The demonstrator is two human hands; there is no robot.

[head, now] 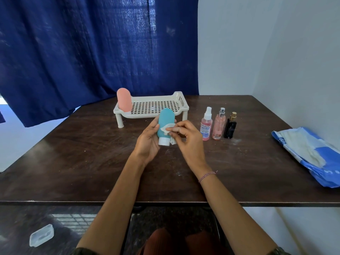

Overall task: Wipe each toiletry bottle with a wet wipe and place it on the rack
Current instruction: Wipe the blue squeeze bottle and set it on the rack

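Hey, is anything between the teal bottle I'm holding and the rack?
Nothing visible. The teal bottle is held just in front of the rack; the pink bottle stands at its left end, aside from the path.

Before you, a dark, scuffed wooden bench stands in a corner of plain white walls. A deep blue curtain hangs behind it, with daylight glowing through the weave. Below the near edge, the dark glossy floor carries a bright gridded reflection, and a clear plastic tub lies there.
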